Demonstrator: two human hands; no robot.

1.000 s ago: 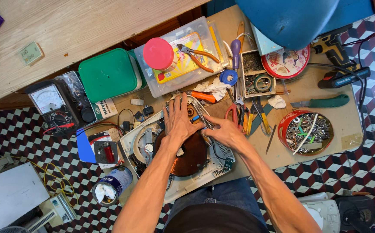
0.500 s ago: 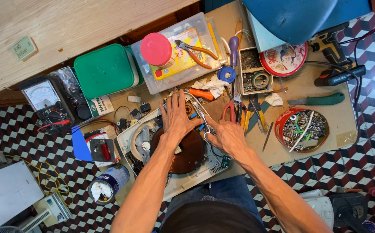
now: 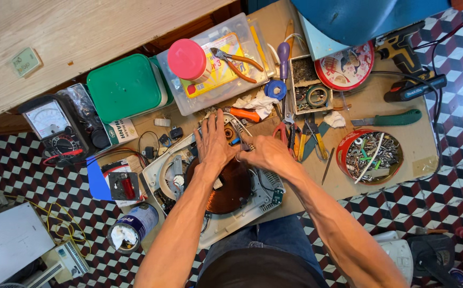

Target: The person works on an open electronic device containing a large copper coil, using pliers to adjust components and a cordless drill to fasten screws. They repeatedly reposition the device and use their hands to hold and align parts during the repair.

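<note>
An opened white appliance base (image 3: 162, 176) with a round copper coil (image 3: 229, 186) lies at the near edge of the low worktable (image 3: 402, 154). My left hand (image 3: 213, 141) rests flat on the coil's far side, fingers spread toward the back. My right hand (image 3: 261, 152) is curled next to it, fingers closed on a small part or tool at the far edge of the coil; what it grips is hidden. Both forearms reach in from below.
A round red tin of screws (image 3: 370, 156) sits right. Pliers, screwdrivers and cutters (image 3: 301, 141) lie behind the hands. A green box (image 3: 125, 88), clear plastic box (image 3: 215, 69), analog multimeter (image 3: 55, 128), cordless drill (image 3: 402, 50) and green-handled knife (image 3: 391, 118) surround them. Checkered floor around.
Both hands have shifted slightly on the coil; my right hand has drawn in closer to the left and curled tighter.
</note>
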